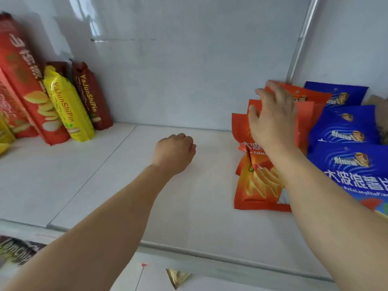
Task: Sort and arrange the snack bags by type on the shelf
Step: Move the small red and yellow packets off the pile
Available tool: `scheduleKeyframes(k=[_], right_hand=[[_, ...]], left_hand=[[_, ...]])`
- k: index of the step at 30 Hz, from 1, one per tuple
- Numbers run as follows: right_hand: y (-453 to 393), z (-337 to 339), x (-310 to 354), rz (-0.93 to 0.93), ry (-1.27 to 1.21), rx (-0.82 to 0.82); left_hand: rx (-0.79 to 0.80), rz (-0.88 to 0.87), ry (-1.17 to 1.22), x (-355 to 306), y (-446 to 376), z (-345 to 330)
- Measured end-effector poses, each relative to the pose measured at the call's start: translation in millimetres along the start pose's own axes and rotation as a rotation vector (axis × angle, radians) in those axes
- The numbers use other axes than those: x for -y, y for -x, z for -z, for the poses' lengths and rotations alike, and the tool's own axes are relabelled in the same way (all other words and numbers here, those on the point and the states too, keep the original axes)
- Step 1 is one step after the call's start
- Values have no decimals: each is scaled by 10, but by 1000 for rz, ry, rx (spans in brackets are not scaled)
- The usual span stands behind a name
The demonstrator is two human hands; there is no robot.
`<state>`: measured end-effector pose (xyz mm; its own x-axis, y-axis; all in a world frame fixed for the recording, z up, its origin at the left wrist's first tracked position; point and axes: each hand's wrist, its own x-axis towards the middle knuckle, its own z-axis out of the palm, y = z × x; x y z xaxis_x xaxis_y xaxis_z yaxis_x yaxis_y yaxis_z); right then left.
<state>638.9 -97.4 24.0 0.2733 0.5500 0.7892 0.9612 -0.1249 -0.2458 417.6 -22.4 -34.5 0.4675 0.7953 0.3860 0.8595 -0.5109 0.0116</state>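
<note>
two bare forearms reach in from the bottom edge toward a white shelf (105, 175). below the shelf's front lip, at the lower left corner, part of a dark printed bag (16, 249) shows, and a small gold triangle of foil (177, 277) lies near the bottom centre.

left hand (174, 153) sits over the middle of the shelf, knuckles up, fingers curled into a loose fist with nothing in it; whether it touches the board i cannot tell.

right hand (273, 116) lies with its fingers spread and fairly straight on the upper edges of the orange snack bags (258, 181), which stand in an overlapping row running front to back at the right of the shelf. it presses or rests on them rather than clasping any one; the fingertips reach the rearmost orange bag.

just beside the orange row, further right and touching it, stands a row of blue snack bags (346, 124), also overlapping front to back, with white lettering.

well apart, at the far left against the back wall, lean tall packs: a red pack (27, 85), a yellow pack (69, 110) in front of it, and a dark brown pack (92, 97) beside the yellow one, all tilted leftward.
</note>
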Motion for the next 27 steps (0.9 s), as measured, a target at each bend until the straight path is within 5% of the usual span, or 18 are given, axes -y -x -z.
scheduleKeyframes(k=[10, 21, 27], right_hand=[[602, -578, 1541, 491, 0, 468], [1068, -1062, 3650, 527, -17, 632], [1132, -1327, 4722, 333, -227, 704]], left_hand=[[-2, 68, -230, 1099, 669, 363], [-33, 157, -308, 3241, 1690, 924], [-21, 268, -276, 4224, 2094, 1067]])
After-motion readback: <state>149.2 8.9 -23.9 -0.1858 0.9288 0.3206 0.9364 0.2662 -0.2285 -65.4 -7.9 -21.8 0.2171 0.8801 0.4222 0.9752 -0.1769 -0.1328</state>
